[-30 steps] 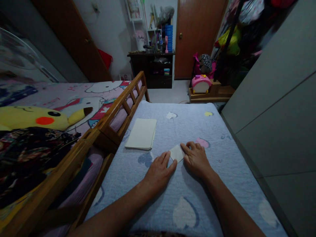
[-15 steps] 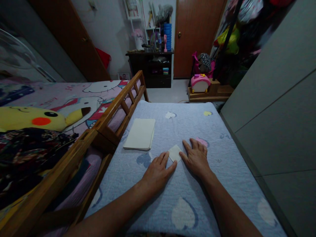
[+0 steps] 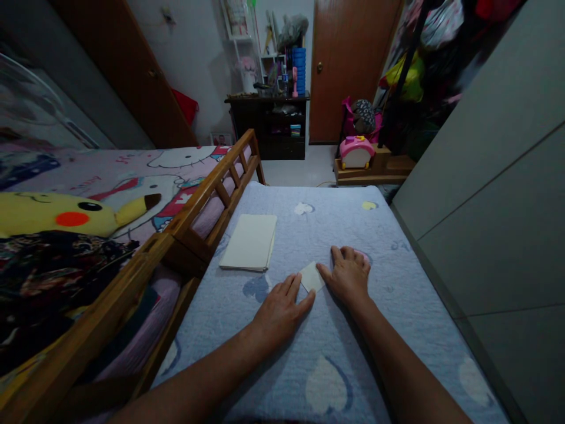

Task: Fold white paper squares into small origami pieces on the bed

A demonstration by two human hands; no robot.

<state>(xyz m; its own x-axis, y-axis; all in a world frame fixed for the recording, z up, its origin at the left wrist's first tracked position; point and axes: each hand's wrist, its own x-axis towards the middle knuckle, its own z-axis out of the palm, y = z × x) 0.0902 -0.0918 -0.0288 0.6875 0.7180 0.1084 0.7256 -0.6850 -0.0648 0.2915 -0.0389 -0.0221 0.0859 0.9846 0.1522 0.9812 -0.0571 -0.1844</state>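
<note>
A small white square of paper (image 3: 312,277) lies on the blue heart-patterned cloth (image 3: 353,377), turned so that its corners point towards and away from me. My left hand (image 3: 283,303) rests at its left and near edges, thumb and fingers spread and touching it. On the other side my right hand (image 3: 348,274) lies with its thumb on the paper's upper right edge and its fingers stretched out on the cloth. Whether the small square is folded cannot be told. Further off to the left is a stack of white paper sheets (image 3: 250,241), apart from both hands.
A wooden bed rail (image 3: 212,194) runs along the left side, with a yellow plush toy (image 3: 57,212) on the bed behind it. Grey cabinet panels (image 3: 498,235) stand close on the right. At the back are a dark cabinet (image 3: 269,129) and a pink toy case (image 3: 356,153).
My right thumb has slid up along the paper's right edge, and the right fingers have shifted slightly. The left hand stays in place on the paper.
</note>
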